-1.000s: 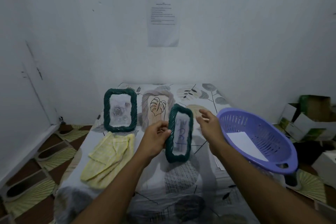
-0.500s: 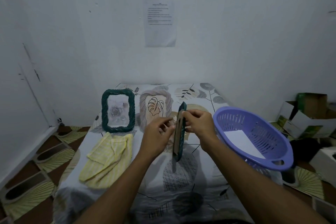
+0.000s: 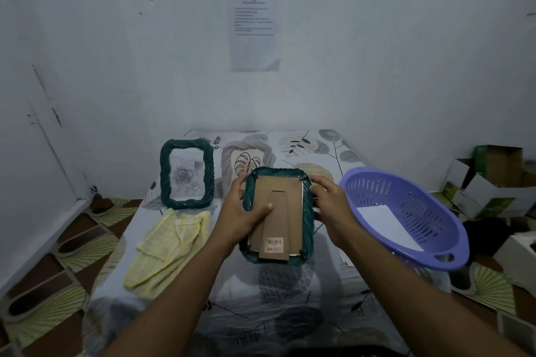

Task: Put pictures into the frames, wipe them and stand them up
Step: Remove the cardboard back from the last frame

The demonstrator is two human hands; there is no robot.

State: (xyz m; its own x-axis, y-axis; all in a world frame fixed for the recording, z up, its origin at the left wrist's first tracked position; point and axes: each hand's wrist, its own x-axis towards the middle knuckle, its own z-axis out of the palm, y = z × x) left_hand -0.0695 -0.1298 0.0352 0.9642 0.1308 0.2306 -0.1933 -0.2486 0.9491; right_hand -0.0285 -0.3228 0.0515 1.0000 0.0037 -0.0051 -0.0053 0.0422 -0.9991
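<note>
**A:** Which step is in hand?

**B:** Closing up, I'd judge. The dark green frame (image 3: 287,220) is held above the tabletop (image 3: 261,293) with its back to the person. The left hand (image 3: 240,217) grips its left edge, thumb pressed on the cardboard back (image 3: 285,188). The right hand (image 3: 330,211) curls round its right edge. A white strip shows beside the backing, so a picture seems to be inside.

**A:** And next?

**B:** Wiping and standing are not yet done for this one. One hand has to let go and fetch the yellow cloth (image 3: 168,243), which lies crumpled to the left of the frame. After that the prop leg (image 3: 275,235), now flat against the back, needs pulling out.

**A:** What do the containers hold?

**B:** Right of the frame, the purple basket (image 3: 420,203) sits tilted, with one white sheet (image 3: 385,223) in it. I can't tell if that is a picture. Farther right of the frame are open cardboard boxes (image 3: 493,182), and their contents are hidden.

**A:** Anything beyond?

**B:** Behind the frame two others stand upright: a green rose frame (image 3: 187,174) to the left, and a pale frame (image 3: 246,159) with a leaf drawing, partly covered by the held one
</note>
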